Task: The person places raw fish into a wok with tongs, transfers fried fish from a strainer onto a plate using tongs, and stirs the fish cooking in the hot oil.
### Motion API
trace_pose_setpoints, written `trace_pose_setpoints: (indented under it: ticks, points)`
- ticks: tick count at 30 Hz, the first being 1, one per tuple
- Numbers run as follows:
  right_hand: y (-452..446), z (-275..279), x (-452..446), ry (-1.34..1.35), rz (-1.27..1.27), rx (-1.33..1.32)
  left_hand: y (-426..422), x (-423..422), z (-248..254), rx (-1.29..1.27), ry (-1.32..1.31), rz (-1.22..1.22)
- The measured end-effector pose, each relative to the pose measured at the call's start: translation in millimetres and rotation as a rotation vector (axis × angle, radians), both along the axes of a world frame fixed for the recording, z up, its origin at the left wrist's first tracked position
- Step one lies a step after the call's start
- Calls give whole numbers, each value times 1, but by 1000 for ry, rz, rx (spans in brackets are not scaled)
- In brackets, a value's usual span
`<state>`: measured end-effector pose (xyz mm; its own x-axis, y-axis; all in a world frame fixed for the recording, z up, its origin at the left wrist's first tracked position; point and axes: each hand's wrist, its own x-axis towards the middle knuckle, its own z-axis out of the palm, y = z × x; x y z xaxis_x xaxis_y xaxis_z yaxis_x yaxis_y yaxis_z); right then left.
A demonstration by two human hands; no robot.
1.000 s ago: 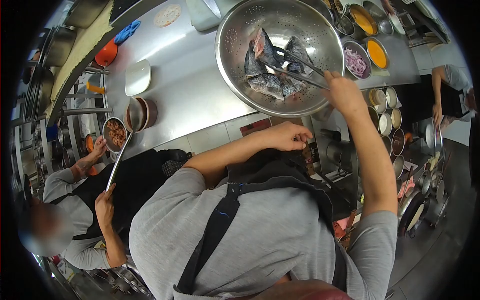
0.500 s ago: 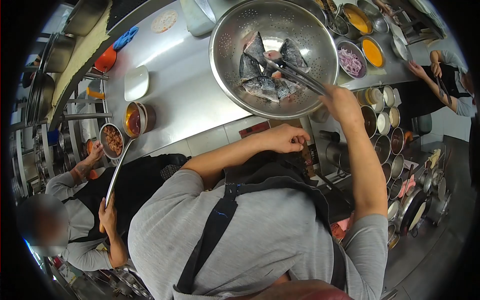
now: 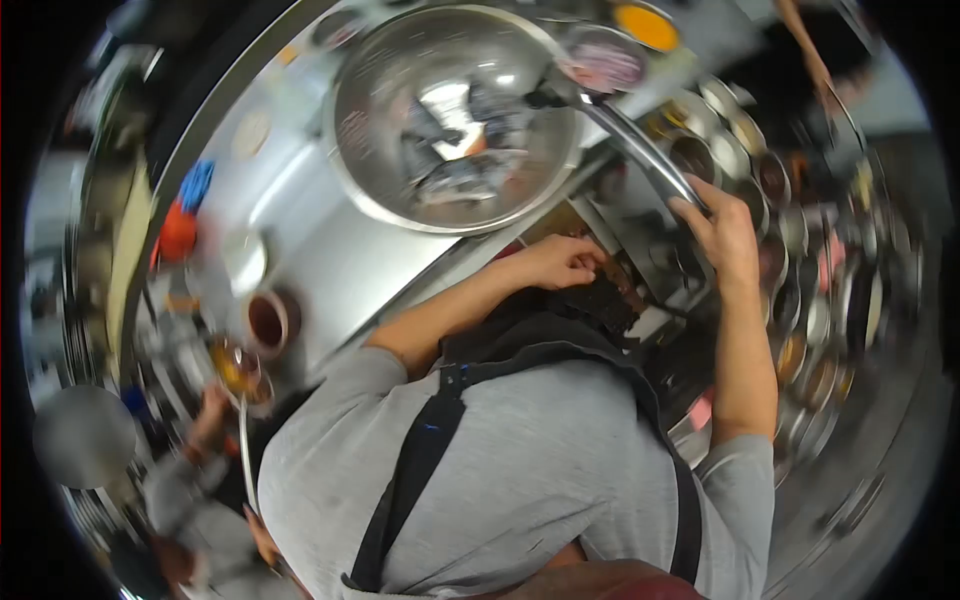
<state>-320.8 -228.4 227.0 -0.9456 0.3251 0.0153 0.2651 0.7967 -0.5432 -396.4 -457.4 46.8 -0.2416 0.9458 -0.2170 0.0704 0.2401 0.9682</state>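
My right hand [image 3: 722, 228] is closed around the handles of metal tongs [image 3: 640, 150]. Their dark tips reach over the right rim of a big perforated steel colander [image 3: 380, 170]; blur hides whether anything is between them. Inside the colander lie several dark-skinned fish pieces [image 3: 455, 180]. My left hand [image 3: 568, 262] hovers in front of my apron, below the colander, its fingers curled in with nothing visible in them.
A bowl of sliced purple onion [image 3: 605, 65] and an orange-yellow liquid [image 3: 648, 27] stand right of the colander. Several pots and containers [image 3: 730, 155] crowd the right. At left are a white dish [image 3: 245, 260], a brown-red pot [image 3: 270, 325] and a co-worker's hand [image 3: 212, 405] by a ladle.
The tongs have swung from the fish in the colander's middle to its right rim, with my right hand moving right and slightly down. My view has turned; the co-worker's ladle and bowl sit lower.
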Motion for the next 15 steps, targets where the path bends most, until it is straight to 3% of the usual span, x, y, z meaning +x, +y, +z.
trace_pose_setpoints:
  ticks: [3,4,5,9,11,14,15]
  points:
    - [12,-11,118,107,-318,61,52,8,-21,-136,-22,-167]
    - [7,-8,148,118,-374,35,61,7,-55,-165,49,-209]
    - [-2,-5,180,134,-427,8,73,9,-50,-362,-35,-230]
    - [-55,-11,316,165,-789,-4,85,8,-184,-450,-11,-338]
    - [-90,-3,381,42,-1111,-92,90,32,-166,-591,51,-389]
    - [-130,-7,454,-53,-1407,59,101,20,-232,-531,40,-594]
    - [-145,-10,482,-89,-1501,167,105,24,-241,-524,202,-662]
